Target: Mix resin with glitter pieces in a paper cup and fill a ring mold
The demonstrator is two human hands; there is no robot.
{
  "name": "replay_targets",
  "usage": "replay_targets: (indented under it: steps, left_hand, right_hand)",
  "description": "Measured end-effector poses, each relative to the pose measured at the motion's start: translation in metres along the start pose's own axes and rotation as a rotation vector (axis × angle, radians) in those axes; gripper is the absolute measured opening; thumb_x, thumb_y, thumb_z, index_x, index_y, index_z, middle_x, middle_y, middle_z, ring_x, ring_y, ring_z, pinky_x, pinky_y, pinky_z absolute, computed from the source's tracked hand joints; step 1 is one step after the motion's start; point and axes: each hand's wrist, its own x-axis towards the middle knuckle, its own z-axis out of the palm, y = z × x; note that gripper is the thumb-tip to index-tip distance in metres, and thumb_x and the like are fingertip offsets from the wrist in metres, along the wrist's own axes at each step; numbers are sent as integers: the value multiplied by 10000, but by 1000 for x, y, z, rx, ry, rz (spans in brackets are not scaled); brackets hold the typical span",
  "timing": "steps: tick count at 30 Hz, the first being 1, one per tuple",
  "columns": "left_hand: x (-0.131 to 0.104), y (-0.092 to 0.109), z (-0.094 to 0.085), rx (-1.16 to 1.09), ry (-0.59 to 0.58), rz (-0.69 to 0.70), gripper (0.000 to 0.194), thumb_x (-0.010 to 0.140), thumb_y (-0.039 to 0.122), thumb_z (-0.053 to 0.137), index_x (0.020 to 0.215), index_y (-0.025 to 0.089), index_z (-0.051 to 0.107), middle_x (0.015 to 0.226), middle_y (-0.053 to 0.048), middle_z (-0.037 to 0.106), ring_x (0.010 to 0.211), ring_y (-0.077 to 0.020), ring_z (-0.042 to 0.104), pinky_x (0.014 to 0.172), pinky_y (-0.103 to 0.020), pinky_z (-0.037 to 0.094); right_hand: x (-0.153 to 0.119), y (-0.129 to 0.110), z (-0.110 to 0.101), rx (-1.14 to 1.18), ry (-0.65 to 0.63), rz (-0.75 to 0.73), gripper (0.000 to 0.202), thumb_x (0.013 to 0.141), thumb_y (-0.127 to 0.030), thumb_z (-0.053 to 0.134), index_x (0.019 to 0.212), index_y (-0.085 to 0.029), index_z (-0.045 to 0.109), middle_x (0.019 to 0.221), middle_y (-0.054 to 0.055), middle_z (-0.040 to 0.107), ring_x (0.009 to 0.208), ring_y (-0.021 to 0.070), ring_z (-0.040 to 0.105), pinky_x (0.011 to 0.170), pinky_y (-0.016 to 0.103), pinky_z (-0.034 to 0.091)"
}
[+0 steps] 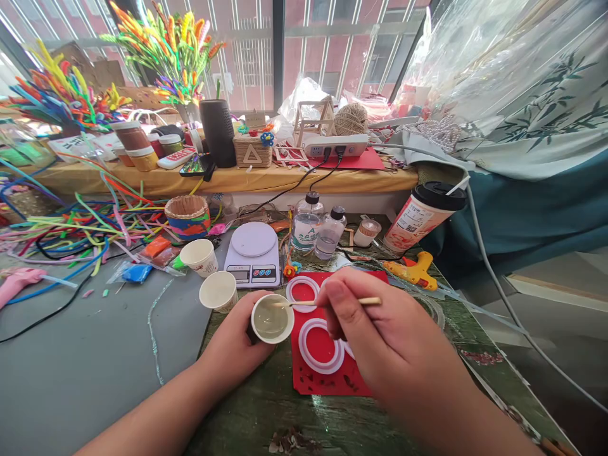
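Note:
My left hand (237,339) is wrapped round a small paper cup (272,318), tilted so its mouth faces me, with clear liquid inside. Between the thumb and fingers of my right hand (375,323) is a thin wooden stick (304,303); its tip dips into the liquid. Under and behind my right hand lies a red sheet (304,382) bearing white ring-shaped molds (322,367), some partly hidden by that hand. Two more paper cups (218,291) stand just left of the held cup. Dark flakes lie on the sheet's near part.
Behind the cups sits a white digital scale (253,253). Two clear bottles (306,231) with black caps, a drink cup (418,215) and a yellow glue gun (418,269) stand or lie to the right. Pipe cleaners (95,221) crowd the left. A cable (494,253) hangs at the right.

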Motion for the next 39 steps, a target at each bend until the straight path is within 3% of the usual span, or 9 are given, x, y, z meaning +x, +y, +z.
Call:
replay_targets:
  steps: [7,12,16,23,31,36,39]
  left_hand:
    - [-1,0,0,12,-9,5,430,898,224,760,1316,270,669,1313,-77,786,1190,-284,761,1046,-453,628]
    - [-1,-1,0,22,-7,8,440,892,227,752,1323,272,674,1331,-73,779,1208,-284,755,1053,-444,627]
    - [-1,-1,0,6,-14,-4,429,897,241,758,1317,261,673,1314,-80,784,1184,-282,761,1039,-442,629]
    - [0,0,0,6,-9,-3,422,896,240,758,1310,264,679,1300,-81,790,1174,-285,765,1034,-450,633]
    - [-1,-1,0,-12,14,-8,480,862,232,778,1333,271,691,1336,-76,783,1220,-300,757,1070,-461,628]
    - [-1,-2,-1,-70,34,-27,541,808,227,826,1333,267,697,1341,-76,782,1247,-322,742,1109,-474,604]
    - [0,-1,-1,-131,33,-30,552,809,249,837,1341,260,689,1349,-79,781,1260,-320,737,1120,-467,593]
  right_hand:
    - [-1,0,-1,59,-10,-8,490,1167,-502,403,770,-253,546,615,-24,570,562,153,519,525,309,360]
    - [-6,2,-5,73,103,5,480,1172,-519,401,776,-262,486,606,-36,538,537,146,490,519,317,342]
    - [-3,-1,-4,56,-4,-7,488,1156,-496,410,734,-257,465,610,-19,560,560,151,499,519,308,347]
    - [-2,-1,-3,115,-24,-25,502,1169,-513,400,761,-250,531,609,-24,557,556,142,489,510,295,352]
    - [-16,0,-19,186,236,-107,511,1165,-563,479,819,-243,676,611,-11,569,547,136,522,466,264,399]
    - [-23,-4,-20,341,485,-99,414,1107,-521,648,814,-250,756,574,-7,594,492,127,510,407,246,343]
    - [-28,2,-17,434,546,-113,382,1071,-499,705,790,-250,780,553,0,601,481,144,552,395,247,349]
